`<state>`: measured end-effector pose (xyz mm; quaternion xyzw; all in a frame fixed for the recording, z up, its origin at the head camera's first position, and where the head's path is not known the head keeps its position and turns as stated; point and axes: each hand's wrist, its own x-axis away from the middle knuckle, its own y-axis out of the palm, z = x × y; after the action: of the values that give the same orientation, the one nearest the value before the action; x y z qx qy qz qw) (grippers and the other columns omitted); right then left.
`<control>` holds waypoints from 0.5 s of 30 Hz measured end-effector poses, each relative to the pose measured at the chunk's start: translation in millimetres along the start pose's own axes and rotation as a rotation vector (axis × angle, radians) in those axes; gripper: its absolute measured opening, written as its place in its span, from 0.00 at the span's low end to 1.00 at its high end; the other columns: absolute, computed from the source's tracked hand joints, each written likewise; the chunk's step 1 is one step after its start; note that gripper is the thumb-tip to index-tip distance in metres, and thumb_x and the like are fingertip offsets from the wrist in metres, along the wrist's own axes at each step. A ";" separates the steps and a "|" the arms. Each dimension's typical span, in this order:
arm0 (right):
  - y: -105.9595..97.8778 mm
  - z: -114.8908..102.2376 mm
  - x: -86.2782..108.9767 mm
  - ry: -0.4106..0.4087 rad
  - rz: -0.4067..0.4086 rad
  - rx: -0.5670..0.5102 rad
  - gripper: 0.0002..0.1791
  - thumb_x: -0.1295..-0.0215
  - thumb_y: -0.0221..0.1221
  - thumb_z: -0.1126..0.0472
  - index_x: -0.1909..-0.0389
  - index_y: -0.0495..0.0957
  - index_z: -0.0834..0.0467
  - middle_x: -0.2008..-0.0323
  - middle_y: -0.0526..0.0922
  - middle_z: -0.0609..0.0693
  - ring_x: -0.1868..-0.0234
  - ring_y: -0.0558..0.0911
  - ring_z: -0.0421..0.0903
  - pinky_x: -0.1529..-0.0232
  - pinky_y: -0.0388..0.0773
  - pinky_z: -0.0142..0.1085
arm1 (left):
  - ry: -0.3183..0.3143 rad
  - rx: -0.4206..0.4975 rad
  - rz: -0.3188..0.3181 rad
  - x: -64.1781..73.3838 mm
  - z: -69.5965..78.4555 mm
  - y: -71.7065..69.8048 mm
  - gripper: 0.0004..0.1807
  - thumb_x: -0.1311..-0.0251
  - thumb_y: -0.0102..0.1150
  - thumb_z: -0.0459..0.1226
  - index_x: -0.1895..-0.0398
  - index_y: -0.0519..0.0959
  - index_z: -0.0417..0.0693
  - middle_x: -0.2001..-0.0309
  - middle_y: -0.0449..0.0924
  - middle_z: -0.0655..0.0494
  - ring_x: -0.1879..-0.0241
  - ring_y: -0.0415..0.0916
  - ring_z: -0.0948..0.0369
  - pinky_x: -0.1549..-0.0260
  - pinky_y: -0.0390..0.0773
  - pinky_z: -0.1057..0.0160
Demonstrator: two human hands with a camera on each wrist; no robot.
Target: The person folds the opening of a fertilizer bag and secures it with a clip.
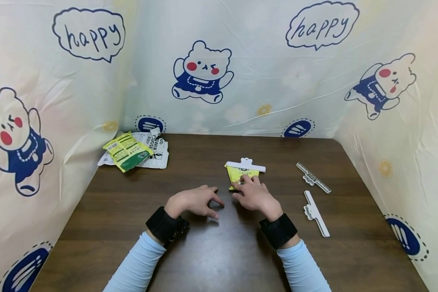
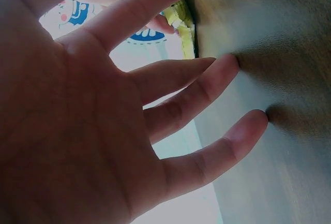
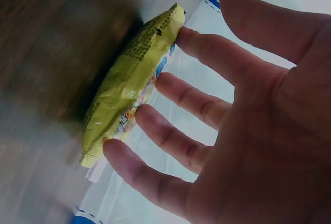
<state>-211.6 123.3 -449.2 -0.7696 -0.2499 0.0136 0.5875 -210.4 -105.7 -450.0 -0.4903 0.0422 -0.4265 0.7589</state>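
A small yellow snack bag (image 1: 235, 172) lies on the table, with a white sealing clip (image 1: 246, 165) across its far end. My right hand (image 1: 258, 196) touches the bag's near part with outstretched fingers. In the right wrist view, several fingertips rest along the edge of the yellow bag (image 3: 116, 92), and the thumb stands apart from it. To the left of the bag, my left hand (image 1: 194, 201) is spread with its fingers down toward the tabletop. The left wrist view shows that hand (image 2: 88, 110) holding nothing.
Two more white clips, one ruler-marked (image 1: 315, 178) and one plain (image 1: 317, 215), lie on the right of the brown table (image 1: 211, 259). At the back left, a green and yellow packet (image 1: 129, 152) overlaps a white pouch (image 1: 160, 156). A printed curtain (image 1: 255, 81) surrounds the table.
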 end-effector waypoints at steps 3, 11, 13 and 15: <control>0.6 2.6 -2.4 0.011 0.003 0.002 0.28 0.20 0.55 0.47 0.24 0.71 0.48 0.27 0.66 0.59 0.33 0.63 0.67 0.37 0.68 0.67 | 0.000 0.001 0.001 0.5 0.0 0.1 0.23 0.34 0.70 0.48 0.38 0.85 0.56 0.21 0.60 0.33 0.27 0.62 0.41 0.32 0.70 0.40; 3.1 16.4 -9.2 0.046 0.047 -0.012 0.28 0.18 0.52 0.48 0.22 0.68 0.49 0.23 0.61 0.61 0.29 0.58 0.70 0.35 0.63 0.71 | 0.003 0.002 0.005 0.5 -1.0 0.6 0.23 0.34 0.70 0.48 0.38 0.85 0.55 0.21 0.60 0.33 0.27 0.62 0.41 0.32 0.70 0.40; 3.7 19.3 -10.9 0.054 0.058 -0.020 0.28 0.18 0.51 0.47 0.22 0.67 0.49 0.22 0.61 0.61 0.28 0.58 0.70 0.34 0.61 0.71 | 0.005 -0.001 0.005 0.4 -1.4 0.9 0.23 0.34 0.70 0.49 0.38 0.85 0.54 0.21 0.60 0.33 0.27 0.63 0.41 0.32 0.70 0.40; 3.9 21.8 -12.5 0.058 0.071 -0.030 0.29 0.18 0.51 0.47 0.22 0.67 0.50 0.22 0.60 0.61 0.27 0.57 0.70 0.34 0.61 0.71 | 0.009 -0.004 0.008 0.5 -1.9 0.9 0.23 0.34 0.70 0.49 0.39 0.85 0.54 0.21 0.60 0.32 0.27 0.63 0.41 0.32 0.70 0.41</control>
<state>-228.0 137.1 -462.9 -0.7867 -0.2054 0.0082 0.5821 -210.4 -107.2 -451.6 -0.4896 0.0486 -0.4255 0.7595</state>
